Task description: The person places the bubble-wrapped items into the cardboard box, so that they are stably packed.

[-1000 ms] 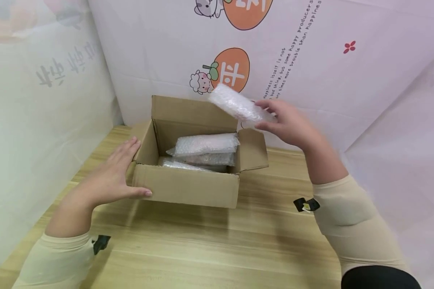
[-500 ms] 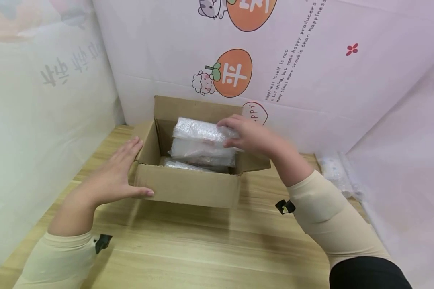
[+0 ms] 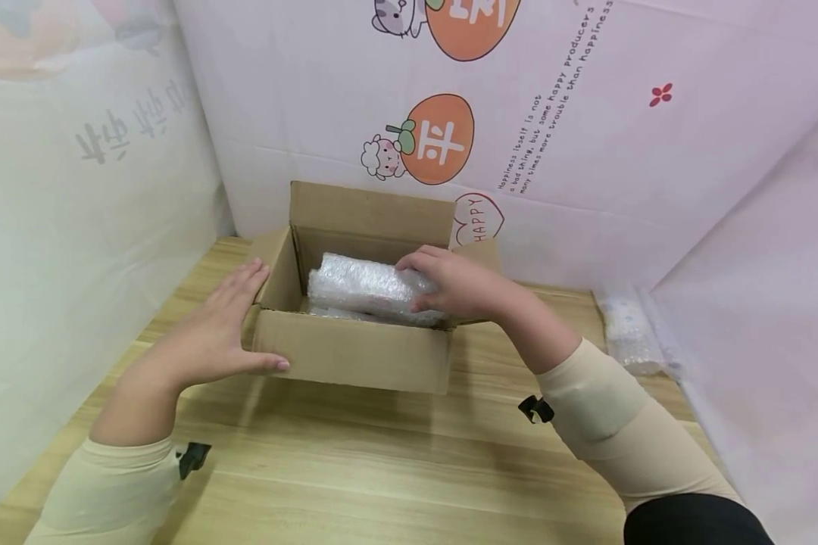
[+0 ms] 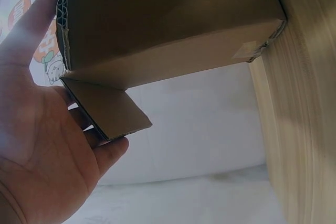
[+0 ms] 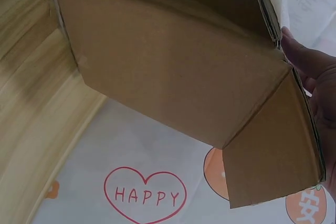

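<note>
An open cardboard box (image 3: 351,352) stands on the wooden table with its flaps folded out. My right hand (image 3: 453,284) reaches into its right side and grips a bubble-wrapped packet (image 3: 361,284) by the right end. The packet lies lengthwise inside, over other bubble-wrapped packets that are mostly hidden beneath it. My left hand (image 3: 211,333) rests against the box's left front corner, thumb stretched along the front wall, straight fingers on the left flap (image 4: 107,106). In the right wrist view, the box wall and right flap (image 5: 275,150) hide the packet and most of the right hand.
More bubble-wrapped stuff (image 3: 630,329) lies at the table's right back edge, against the sheet. Printed white sheets (image 3: 586,151) enclose the table (image 3: 354,462) at the back and both sides. The back flap (image 3: 371,212) stands up close to the rear sheet.
My right hand has brought the packet from above the right back of the box leftward and down into it, covering the packets inside. The left hand has kept its place at the corner.
</note>
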Demonstrator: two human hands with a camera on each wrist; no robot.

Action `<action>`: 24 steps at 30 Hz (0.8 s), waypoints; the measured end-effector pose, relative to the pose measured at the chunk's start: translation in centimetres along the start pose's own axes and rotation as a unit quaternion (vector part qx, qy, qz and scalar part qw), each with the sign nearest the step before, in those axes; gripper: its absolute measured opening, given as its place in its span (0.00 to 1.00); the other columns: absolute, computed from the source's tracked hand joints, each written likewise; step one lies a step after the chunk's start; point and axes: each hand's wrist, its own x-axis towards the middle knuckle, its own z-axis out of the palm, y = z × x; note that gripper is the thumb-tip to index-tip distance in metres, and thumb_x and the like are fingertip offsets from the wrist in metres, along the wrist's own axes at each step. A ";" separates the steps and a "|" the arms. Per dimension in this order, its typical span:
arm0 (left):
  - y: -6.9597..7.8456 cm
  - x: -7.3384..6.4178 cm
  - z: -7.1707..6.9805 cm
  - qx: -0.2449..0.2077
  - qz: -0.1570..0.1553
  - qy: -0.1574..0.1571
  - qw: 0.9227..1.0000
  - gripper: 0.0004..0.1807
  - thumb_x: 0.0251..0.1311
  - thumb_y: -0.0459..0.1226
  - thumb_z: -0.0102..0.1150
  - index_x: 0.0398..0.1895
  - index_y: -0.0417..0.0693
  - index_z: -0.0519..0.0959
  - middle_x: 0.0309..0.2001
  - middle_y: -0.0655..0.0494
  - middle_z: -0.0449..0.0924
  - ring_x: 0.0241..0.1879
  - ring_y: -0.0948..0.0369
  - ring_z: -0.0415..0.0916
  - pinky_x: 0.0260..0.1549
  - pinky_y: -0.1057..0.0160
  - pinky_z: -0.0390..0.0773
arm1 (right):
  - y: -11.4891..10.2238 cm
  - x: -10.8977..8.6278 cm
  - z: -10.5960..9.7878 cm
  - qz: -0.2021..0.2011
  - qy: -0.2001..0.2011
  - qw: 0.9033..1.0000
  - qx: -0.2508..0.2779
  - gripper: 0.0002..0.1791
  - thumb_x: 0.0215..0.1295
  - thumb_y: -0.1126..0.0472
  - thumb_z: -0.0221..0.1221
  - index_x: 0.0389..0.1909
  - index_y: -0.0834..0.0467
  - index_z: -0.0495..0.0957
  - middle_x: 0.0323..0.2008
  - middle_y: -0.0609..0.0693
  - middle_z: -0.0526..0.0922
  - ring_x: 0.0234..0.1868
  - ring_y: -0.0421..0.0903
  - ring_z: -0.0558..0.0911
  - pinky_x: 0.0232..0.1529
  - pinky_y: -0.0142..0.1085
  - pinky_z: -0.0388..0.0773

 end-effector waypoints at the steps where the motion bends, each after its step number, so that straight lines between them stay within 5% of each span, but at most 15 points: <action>1: 0.0 0.0 0.0 0.000 0.001 0.001 1.000 0.74 0.36 0.76 0.62 0.79 0.59 0.31 0.80 0.58 0.28 0.79 0.49 0.31 0.72 0.37 0.48 | 0.0 -0.1 0.1 -0.005 -0.001 1.000 0.000 0.31 0.59 0.51 0.69 0.63 0.48 0.72 0.59 0.44 0.74 0.57 0.42 0.75 0.60 0.40 0.74; 14: 0.4 -0.1 -0.3 -0.003 0.004 -0.008 1.000 0.73 0.39 0.75 0.61 0.79 0.56 0.31 0.80 0.56 0.28 0.79 0.50 0.30 0.74 0.41 0.45 | -0.1 -0.3 0.5 -0.062 -0.023 0.998 0.022 0.20 0.66 0.65 0.62 0.58 0.52 0.76 0.55 0.44 0.77 0.55 0.44 0.79 0.58 0.39 0.76; 24: 0.4 -0.1 -0.2 -0.004 0.002 -0.010 1.000 0.73 0.39 0.75 0.61 0.79 0.57 0.30 0.80 0.57 0.27 0.79 0.50 0.29 0.74 0.40 0.45 | -0.2 -0.2 0.6 -0.072 -0.029 0.997 0.020 0.20 0.66 0.66 0.61 0.59 0.51 0.77 0.56 0.45 0.77 0.55 0.45 0.79 0.58 0.39 0.77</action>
